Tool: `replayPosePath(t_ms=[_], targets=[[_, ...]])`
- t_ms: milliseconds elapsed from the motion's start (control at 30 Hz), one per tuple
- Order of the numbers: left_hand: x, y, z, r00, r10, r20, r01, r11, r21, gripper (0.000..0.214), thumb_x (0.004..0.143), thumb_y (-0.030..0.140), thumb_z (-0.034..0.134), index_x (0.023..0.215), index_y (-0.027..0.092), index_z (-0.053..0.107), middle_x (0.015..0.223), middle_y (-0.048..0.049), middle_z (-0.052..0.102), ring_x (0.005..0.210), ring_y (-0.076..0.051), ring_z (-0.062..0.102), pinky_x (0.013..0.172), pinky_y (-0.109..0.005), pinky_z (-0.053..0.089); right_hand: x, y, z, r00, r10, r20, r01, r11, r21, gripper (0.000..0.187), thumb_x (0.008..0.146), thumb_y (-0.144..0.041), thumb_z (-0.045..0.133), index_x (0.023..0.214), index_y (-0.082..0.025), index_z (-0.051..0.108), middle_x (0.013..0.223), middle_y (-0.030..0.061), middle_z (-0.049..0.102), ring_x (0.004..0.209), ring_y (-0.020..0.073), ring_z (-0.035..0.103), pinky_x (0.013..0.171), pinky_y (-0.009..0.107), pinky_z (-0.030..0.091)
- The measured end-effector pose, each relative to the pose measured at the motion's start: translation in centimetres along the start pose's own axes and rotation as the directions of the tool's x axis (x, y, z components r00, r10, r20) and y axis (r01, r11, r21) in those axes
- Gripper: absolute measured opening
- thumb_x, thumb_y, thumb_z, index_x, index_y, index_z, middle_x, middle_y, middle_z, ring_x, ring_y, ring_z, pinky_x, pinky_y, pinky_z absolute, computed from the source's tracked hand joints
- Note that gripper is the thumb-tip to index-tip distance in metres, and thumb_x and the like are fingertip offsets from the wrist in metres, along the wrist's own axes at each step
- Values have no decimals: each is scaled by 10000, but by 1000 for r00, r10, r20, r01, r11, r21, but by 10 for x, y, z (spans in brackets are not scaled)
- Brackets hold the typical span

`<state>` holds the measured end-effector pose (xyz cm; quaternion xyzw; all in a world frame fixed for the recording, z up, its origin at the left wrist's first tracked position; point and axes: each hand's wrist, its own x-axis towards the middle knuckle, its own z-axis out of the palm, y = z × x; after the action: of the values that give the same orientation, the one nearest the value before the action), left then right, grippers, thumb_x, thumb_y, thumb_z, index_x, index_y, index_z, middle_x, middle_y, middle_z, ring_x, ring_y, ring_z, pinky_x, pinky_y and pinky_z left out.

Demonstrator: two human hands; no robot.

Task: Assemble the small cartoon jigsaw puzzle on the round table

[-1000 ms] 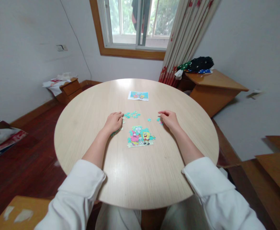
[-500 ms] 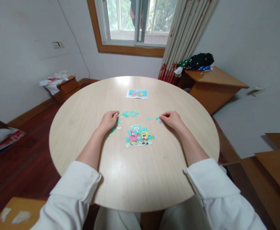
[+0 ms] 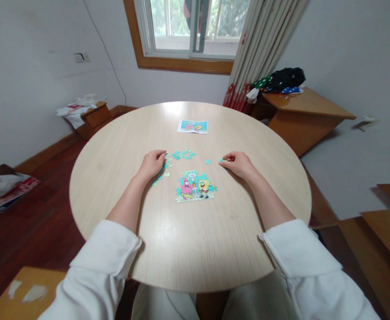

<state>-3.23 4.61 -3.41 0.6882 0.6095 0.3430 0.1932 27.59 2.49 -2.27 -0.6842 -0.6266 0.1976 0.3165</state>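
Bright, flat cartoon puzzle: half made, near the middle of your round, pale surface.
Your left hand: puzzle's ten o'clock, by small teal pieces; can't tell its grip.
Your right hand: two o'clock, fingertips nearly together; can't tell if pinching.

Right hand at a teal puzzle piece, pinched or merely touched, too small to tell! Left hand masks some loose pieces; the top edge crops window and curtain, the bottom both sleeves.
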Motion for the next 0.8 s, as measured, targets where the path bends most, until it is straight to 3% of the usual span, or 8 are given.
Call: replayPosePath(t_ms=[267, 467, 800], targets=[[-2, 3, -1, 1000, -14, -1, 14, 1000, 0, 363, 864, 188, 463, 1118, 81, 700, 1178, -140, 695, 1120, -227, 630, 1013, -320, 436, 5, 6, 8, 999, -33, 9, 31, 986, 167, 203, 602, -201, 733, 778, -150, 646, 706, 17, 634, 654, 142, 567, 646, 281, 445], [-1, 0, -1, 1000, -2, 0, 2, 1000, -2, 351, 853, 203, 466, 1091, 136, 715, 1171, -107, 704, 1100, -226, 635, 1010, -344, 443, 4, 3, 14, 996, -79, 43, 65, 962, 265, 211, 608, -119, 656, 809, -155, 605, 664, -24, 589, 584, 105, 530, 587, 240, 415], [-1, 0, -1, 1000, -20, -10, 19, 999, -36, 325, 839, 213, 483, 1041, 151, 730, 1119, -95, 723, 1040, -224, 651, 975, -334, 464, -4, -9, 10, 985, -174, -13, 174, 983, 64, 176, 699, -174, 594, 846, -158, 691, 718, 28, 653, 682, 150, 574, 697, 288, 453]])
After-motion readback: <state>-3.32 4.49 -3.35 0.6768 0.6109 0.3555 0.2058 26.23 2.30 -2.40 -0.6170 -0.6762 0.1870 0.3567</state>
